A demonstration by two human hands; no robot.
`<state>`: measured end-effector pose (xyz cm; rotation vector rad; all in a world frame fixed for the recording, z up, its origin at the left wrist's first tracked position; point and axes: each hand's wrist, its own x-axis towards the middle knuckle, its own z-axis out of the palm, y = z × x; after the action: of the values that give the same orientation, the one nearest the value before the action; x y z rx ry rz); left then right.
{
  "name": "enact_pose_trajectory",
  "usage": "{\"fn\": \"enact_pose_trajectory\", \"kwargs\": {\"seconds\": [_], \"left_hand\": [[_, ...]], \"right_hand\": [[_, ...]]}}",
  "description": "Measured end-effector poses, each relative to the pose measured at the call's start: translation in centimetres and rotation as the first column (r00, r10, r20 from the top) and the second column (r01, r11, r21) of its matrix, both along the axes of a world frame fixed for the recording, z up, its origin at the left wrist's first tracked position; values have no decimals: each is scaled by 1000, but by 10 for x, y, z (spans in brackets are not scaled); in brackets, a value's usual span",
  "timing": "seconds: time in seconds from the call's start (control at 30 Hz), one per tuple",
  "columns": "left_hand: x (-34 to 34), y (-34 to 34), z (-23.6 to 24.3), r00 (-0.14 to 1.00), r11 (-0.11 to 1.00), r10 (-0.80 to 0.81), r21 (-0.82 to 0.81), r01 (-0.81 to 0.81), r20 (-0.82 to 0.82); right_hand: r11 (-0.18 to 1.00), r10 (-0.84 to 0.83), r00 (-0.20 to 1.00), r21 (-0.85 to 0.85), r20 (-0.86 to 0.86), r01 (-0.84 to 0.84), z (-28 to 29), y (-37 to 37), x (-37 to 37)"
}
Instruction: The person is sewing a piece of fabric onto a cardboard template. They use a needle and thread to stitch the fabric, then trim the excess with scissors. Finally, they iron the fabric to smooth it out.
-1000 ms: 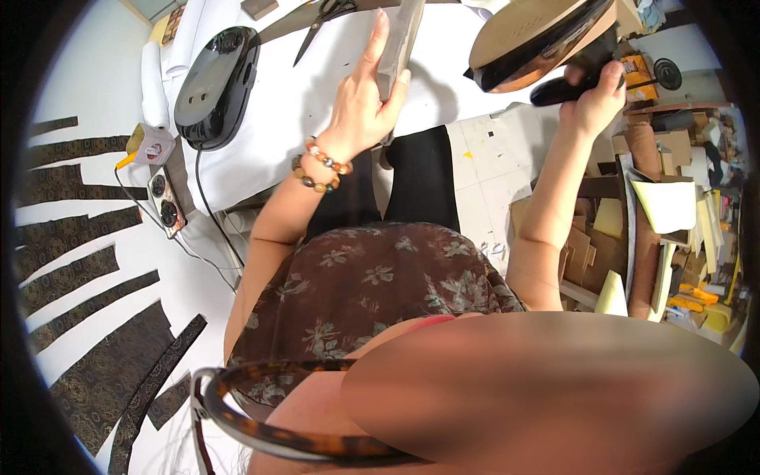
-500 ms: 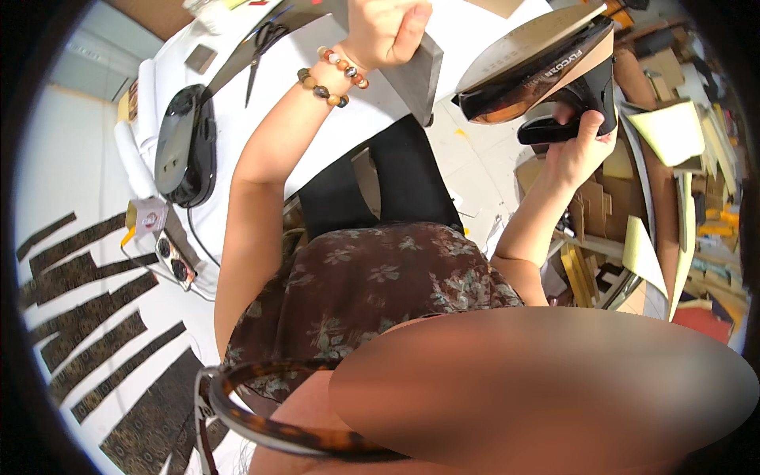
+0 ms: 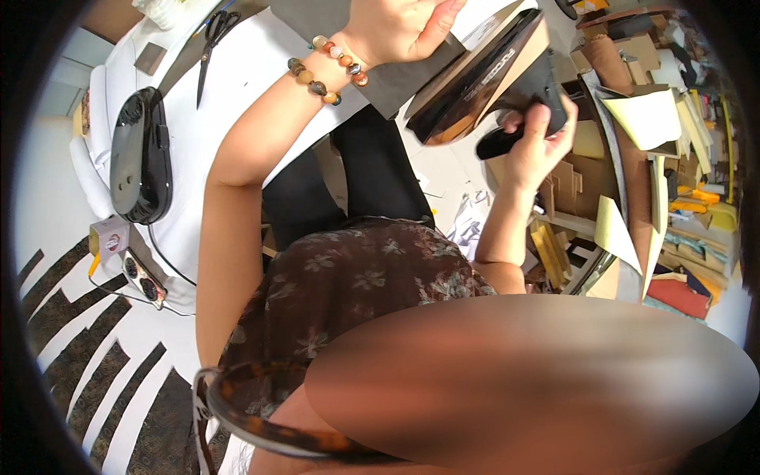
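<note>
My right hand (image 3: 538, 142) is wrapped round the handle of a clothes iron (image 3: 491, 79), black with a see-through amber-brown part near its tip. The iron is tilted in the air by the table's edge, its pale soleplate side turned up and away from me. At the top edge of the view, my left hand (image 3: 400, 32) is over a dark grey sheet (image 3: 404, 83) that reaches to the table's edge. Its thumb shows, but the other fingers are mostly cut off. Two bead bracelets (image 3: 313, 79) are on that wrist.
On the white table (image 3: 261, 87) stand a glossy black iron base (image 3: 142, 158), a pair of scissors (image 3: 210, 55) and a small grey block (image 3: 150, 58). Dark patterned strips (image 3: 71, 332) lie at lower left. Cardboard and rolls (image 3: 609, 67) crowd the right side.
The whole view has shifted, with the table things further left. The iron has come nearer the grey sheet, which now lies flatter. My left thumb has stretched out more.
</note>
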<state>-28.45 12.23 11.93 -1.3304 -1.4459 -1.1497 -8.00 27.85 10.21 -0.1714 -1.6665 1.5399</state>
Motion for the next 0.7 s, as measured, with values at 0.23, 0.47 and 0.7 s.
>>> {"fn": "enact_pose_trajectory", "kwargs": {"seconds": [0.23,0.47,0.7], "left_hand": [[6,-4,6,998,996,-39,78,34,56],[4,-13,0,998,998,-63,-8,63,3],[-2,-35,-9,993,993,-112,-43,113,37]], "right_hand": [[973,-117,978,175,-174,148,9,-16,3],[994,10,999,113,-50,-4,17,20,-26],[974,227,967,14,-119,-227,-15,43,-35]]}}
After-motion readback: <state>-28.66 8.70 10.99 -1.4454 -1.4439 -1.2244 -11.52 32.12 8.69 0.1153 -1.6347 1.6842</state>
